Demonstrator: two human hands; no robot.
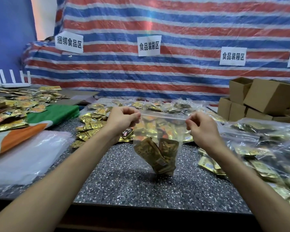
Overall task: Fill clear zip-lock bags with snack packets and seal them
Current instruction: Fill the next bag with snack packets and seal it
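A clear zip-lock bag (pixel 157 131) hangs in the air above the speckled table (pixel 132 185). My left hand (pixel 122 118) pinches the left end of its zip strip. The right end of the strip is pinched by my right hand (pixel 201 127), so the top is stretched straight between them. Several gold snack packets (pixel 157 156) lie bunched at the bottom of the bag, tilted. Loose gold packets (pixel 92 124) are heaped on the table behind my left hand.
A stack of empty clear bags (pixel 27 156) lies at the left on green and orange cloth (pixel 54 114). Filled bags (pixel 261 139) pile up at the right. Cardboard boxes (pixel 261 97) stand at the back right, more packets (pixel 15 104) at far left.
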